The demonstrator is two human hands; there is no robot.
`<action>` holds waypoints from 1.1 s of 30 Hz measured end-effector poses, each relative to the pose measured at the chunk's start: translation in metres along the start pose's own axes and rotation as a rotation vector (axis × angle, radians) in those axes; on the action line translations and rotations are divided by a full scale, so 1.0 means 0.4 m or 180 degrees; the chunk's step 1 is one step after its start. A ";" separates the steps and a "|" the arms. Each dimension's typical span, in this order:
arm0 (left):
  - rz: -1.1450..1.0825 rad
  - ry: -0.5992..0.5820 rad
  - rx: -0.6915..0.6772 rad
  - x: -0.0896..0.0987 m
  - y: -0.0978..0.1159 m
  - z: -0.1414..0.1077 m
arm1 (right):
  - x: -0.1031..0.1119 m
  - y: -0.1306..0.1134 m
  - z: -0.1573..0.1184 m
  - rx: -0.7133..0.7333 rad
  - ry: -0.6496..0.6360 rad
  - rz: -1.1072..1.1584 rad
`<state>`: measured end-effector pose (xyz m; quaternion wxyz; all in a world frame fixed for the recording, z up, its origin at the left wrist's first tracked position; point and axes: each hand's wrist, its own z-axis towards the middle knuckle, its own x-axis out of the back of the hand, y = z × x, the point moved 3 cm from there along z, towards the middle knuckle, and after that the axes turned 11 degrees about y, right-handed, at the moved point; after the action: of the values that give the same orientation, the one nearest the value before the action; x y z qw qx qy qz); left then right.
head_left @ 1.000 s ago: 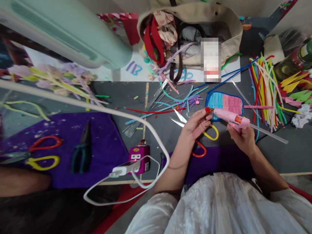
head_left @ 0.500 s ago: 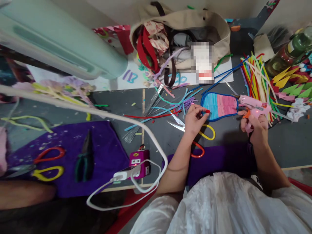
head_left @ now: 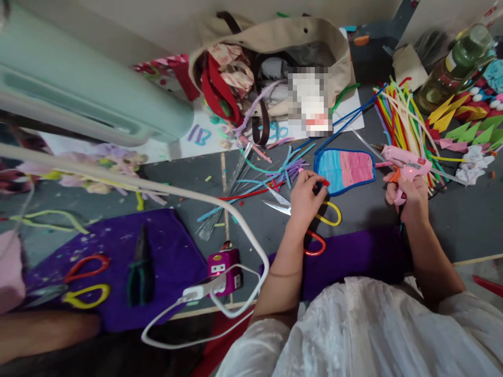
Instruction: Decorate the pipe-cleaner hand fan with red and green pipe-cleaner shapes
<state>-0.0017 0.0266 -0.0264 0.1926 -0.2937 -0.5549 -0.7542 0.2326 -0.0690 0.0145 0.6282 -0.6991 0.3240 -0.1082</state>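
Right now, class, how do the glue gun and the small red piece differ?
The glue gun is mostly pink; the small red piece is red. The glue gun is far larger than the red piece. The right hand grips the glue gun, while the left hand pinches the red piece. Both are held.

On the paper [head_left: 184, 149], purple handwriting [head_left: 199, 134] reads "1B" or "IB". To its right, blue characters [head_left: 277, 131], partly behind the strap [head_left: 260, 125], end in what looks like 0. The sticker [head_left: 216, 257] on the adapter [head_left: 223, 269] and the bottle's label [head_left: 450, 64] are illegible.
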 end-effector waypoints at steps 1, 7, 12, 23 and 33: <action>0.0010 -0.0025 -0.0001 0.000 0.001 0.001 | -0.001 -0.002 -0.001 -0.0023 0.0003 0.0005; 0.0069 -0.0124 -0.0005 -0.001 0.005 0.002 | -0.008 -0.014 -0.006 -0.0036 0.0060 0.0042; 0.0103 -0.0136 -0.0004 -0.002 0.006 0.001 | -0.011 -0.019 -0.007 -0.0021 0.0059 0.0069; -0.0068 -0.0062 -0.0059 0.003 0.001 -0.003 | -0.006 -0.012 -0.005 -0.0055 0.0029 -0.0041; 0.0383 0.0075 -0.0940 0.019 0.020 -0.004 | -0.006 -0.008 -0.006 -0.0064 -0.0016 -0.0129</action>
<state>-0.0028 0.0229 -0.0160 0.1987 -0.3427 -0.4171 -0.8180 0.2305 -0.0694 0.0186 0.6196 -0.7121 0.3093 -0.1158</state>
